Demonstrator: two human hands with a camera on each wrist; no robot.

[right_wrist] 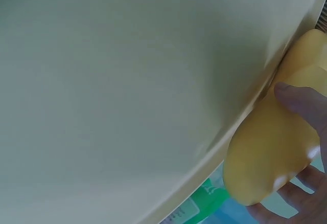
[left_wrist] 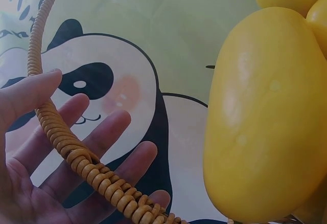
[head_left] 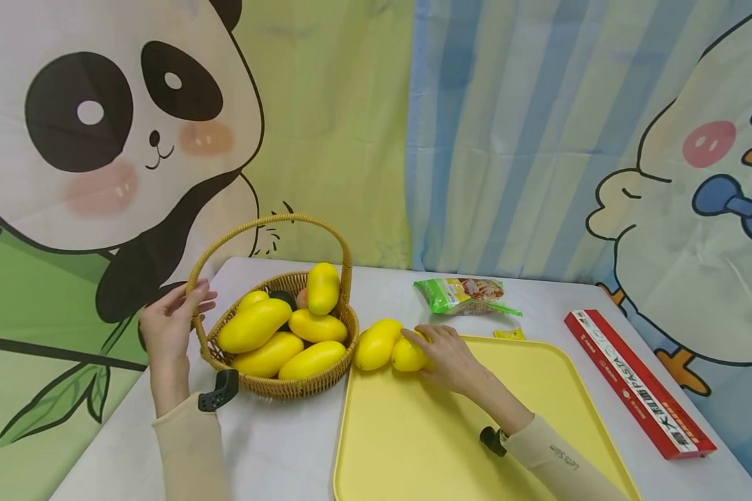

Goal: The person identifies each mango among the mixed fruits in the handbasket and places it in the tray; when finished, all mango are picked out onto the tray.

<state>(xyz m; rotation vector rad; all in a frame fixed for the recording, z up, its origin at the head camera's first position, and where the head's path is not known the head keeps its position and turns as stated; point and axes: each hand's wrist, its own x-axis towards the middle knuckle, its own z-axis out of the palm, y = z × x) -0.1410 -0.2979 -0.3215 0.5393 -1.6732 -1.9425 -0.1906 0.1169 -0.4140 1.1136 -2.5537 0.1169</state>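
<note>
My right hand (head_left: 448,358) grips a yellow mango (right_wrist: 268,150), its thumb on one side and fingers on the other. A second mango (head_left: 376,346) lies right beside it, at the far left corner of the yellow tray (head_left: 457,431). To the left stands a wicker basket (head_left: 288,391) heaped with several mangoes (head_left: 253,325), one on top (head_left: 322,289) at the back right. My left hand (head_left: 172,320) is at the left side of the basket handle (left_wrist: 64,142). Its thumb lies in front of the handle and its loosely spread fingers behind.
A green food packet (head_left: 460,296) lies behind the tray, with a small yellow sachet (head_left: 509,334) at the tray's far edge. A long red pasta box (head_left: 639,383) lies to the right. Printed curtains (head_left: 338,139) hang behind the white table (head_left: 276,445).
</note>
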